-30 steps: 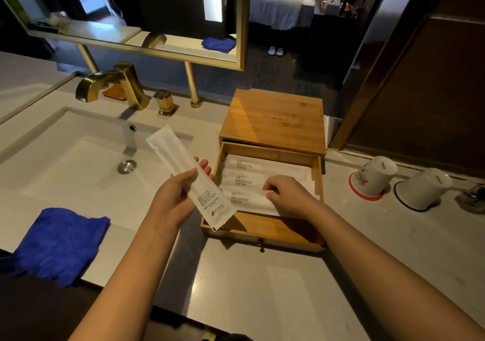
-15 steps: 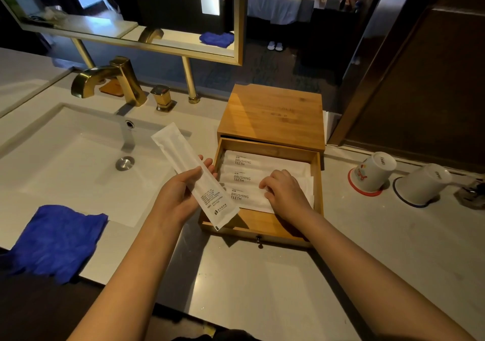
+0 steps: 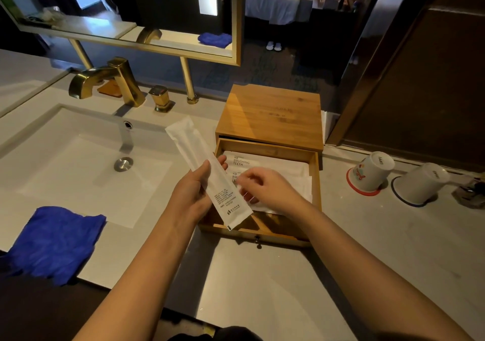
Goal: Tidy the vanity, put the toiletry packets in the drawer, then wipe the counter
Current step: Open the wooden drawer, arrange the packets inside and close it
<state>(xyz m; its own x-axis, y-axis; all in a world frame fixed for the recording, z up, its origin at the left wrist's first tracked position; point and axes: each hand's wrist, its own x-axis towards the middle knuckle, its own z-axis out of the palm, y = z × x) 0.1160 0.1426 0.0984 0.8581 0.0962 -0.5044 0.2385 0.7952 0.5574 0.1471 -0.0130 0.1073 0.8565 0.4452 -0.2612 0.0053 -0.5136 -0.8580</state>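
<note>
- Item: we find one long white toiletry packet [image 3: 210, 175], flat and sealed, with small dark print and a logo near its lower end.
- Location: we hold it above the counter [image 3: 262, 288], just left of the open wooden drawer [image 3: 316, 178], its lower tip over the drawer's front corner.
- Drawer contents: more white packets [image 3: 275, 164] lie flat inside, the top one printed "BRUSHING TEETH".
- Left hand [image 3: 193, 193]: closed on the packet's middle, thumb across its front, fingertips behind.
- Right hand [image 3: 267, 188]: over the drawer, fingers curled at the packets there; we cannot tell whether it grips one.
- Axis: the packet's long axis runs diagonally, upper end toward the sink [image 3: 65, 162], lower end toward us and right.
- Also: blue cloth [image 3: 55, 241] at the sink's near edge.
</note>
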